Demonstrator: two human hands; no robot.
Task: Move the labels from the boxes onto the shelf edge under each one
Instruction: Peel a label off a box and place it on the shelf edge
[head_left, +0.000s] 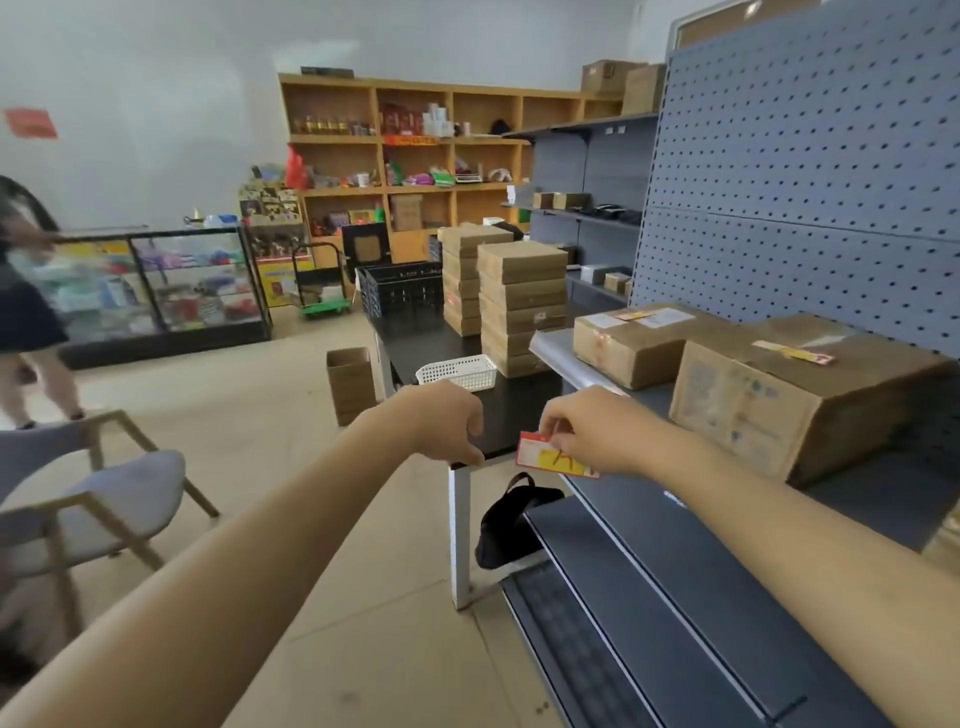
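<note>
Pinching red-yellow label (556, 456) in our right hand (587, 434) at shelf front edge (582, 486), below near box (795, 400). Left hand (447, 423) loosely curled, holding nothing, over bench corner. Next, we judge: press label flat along edge. Far box (639, 345) keeps its label.

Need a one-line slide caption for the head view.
Right hand pinches a red-and-yellow label at the shelf edge near two cardboard boxes; left hand hangs curled, holding nothing.
</note>
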